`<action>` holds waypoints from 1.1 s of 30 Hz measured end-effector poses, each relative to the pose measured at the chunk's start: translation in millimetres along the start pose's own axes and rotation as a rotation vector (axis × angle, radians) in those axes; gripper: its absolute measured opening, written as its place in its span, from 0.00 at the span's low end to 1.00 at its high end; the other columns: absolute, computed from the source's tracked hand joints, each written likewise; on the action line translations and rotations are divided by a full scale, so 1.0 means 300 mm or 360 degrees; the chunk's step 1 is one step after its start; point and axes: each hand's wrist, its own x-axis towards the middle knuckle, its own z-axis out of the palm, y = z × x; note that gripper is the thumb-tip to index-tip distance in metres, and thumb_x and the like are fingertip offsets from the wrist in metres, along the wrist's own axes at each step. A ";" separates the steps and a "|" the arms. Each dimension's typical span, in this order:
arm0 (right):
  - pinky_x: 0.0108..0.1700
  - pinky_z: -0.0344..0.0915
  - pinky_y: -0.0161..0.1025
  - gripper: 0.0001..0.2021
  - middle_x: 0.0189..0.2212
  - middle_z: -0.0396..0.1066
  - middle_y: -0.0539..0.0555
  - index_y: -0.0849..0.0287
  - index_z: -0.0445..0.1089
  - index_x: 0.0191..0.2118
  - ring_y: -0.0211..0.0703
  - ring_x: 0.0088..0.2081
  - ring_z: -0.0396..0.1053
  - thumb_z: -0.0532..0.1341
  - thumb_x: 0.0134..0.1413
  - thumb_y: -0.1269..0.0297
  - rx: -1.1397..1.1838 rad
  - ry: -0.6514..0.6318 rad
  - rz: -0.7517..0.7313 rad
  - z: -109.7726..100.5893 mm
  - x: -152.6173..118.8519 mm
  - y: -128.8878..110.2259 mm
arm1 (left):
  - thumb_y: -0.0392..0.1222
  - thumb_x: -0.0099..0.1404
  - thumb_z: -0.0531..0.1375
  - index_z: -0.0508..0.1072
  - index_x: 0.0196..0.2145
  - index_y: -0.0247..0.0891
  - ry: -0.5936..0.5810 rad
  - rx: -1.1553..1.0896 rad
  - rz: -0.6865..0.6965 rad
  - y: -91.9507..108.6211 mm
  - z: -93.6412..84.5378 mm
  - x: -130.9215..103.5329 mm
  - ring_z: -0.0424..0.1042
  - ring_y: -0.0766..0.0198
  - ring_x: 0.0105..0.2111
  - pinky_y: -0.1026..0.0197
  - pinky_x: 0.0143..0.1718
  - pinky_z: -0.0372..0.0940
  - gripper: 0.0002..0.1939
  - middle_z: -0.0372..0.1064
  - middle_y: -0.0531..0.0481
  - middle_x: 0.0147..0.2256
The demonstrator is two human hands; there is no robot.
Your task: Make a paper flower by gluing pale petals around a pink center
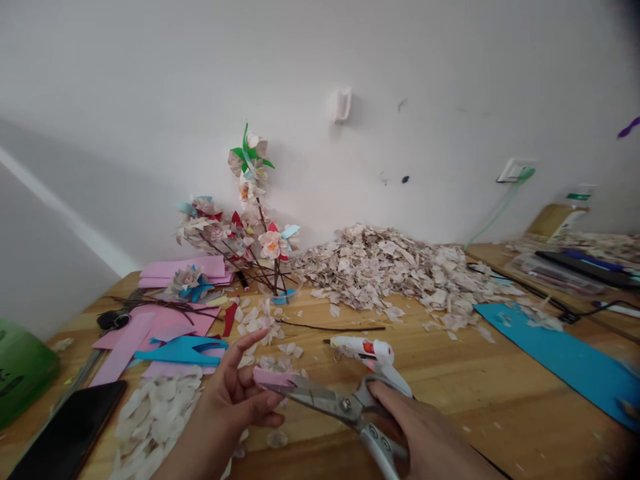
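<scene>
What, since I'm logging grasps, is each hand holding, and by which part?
The left hand holds a small pink strip near its end on the view's left; the right hand holds metal scissors by the handles.

left hand (pixel 245 393) pinches, right hand (pixel 417 427) curls

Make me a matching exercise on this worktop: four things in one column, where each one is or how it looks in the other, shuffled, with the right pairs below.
Things
1. Scissors
2. Glue gun
3. Phone
4. Small pink piece

Places and looks
A. Black, lying at the near left
B. Held in the left hand
C. Gripped by its grey handles in the right hand
D. White with orange-red parts, not held

Right pairs: 1-C, 2-D, 3-A, 4-B
</scene>
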 end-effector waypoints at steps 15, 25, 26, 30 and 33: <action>0.37 0.64 0.38 0.16 0.38 0.73 0.54 0.51 0.67 0.40 0.52 0.38 0.70 0.63 0.40 0.58 -0.0087 -0.0030 0.0057 0.001 0.000 -0.014 | 0.26 0.44 0.66 0.56 0.55 0.42 -0.0008 -0.0031 0.0009 -0.002 0.000 -0.005 0.69 0.68 0.20 0.69 0.20 0.69 0.42 0.72 0.58 0.20; 0.45 0.63 0.43 0.27 0.46 0.69 0.57 0.50 0.64 0.47 0.58 0.46 0.67 0.66 0.37 0.53 -0.0080 -0.0042 0.0138 -0.007 -0.020 -0.025 | 0.23 0.43 0.64 0.56 0.55 0.42 -0.0002 -0.0038 0.0012 0.003 0.004 -0.007 0.69 0.69 0.18 0.70 0.19 0.68 0.42 0.72 0.59 0.20; 0.44 0.63 0.42 0.26 0.45 0.70 0.56 0.50 0.64 0.46 0.57 0.44 0.67 0.66 0.37 0.52 -0.0074 -0.0058 0.0137 -0.009 -0.019 -0.029 | 0.23 0.43 0.64 0.56 0.55 0.42 -0.0017 -0.0039 0.0015 0.001 0.002 -0.007 0.68 0.69 0.18 0.70 0.19 0.68 0.42 0.72 0.58 0.20; 0.41 0.64 0.37 0.23 0.41 0.72 0.54 0.51 0.66 0.42 0.51 0.40 0.69 0.66 0.37 0.50 -0.0041 -0.0121 0.0124 -0.018 -0.013 -0.052 | 0.26 0.44 0.66 0.56 0.55 0.43 -0.0039 -0.0062 0.0048 -0.011 -0.007 -0.006 0.68 0.69 0.20 0.68 0.20 0.70 0.42 0.72 0.58 0.21; 0.39 0.64 0.35 0.20 0.38 0.72 0.52 0.51 0.66 0.40 0.48 0.37 0.70 0.65 0.39 0.50 -0.0025 -0.0153 0.0119 -0.025 -0.009 -0.066 | 0.27 0.45 0.67 0.56 0.55 0.43 -0.0053 -0.0061 0.0051 -0.016 -0.010 -0.001 0.69 0.69 0.20 0.68 0.20 0.70 0.42 0.72 0.57 0.21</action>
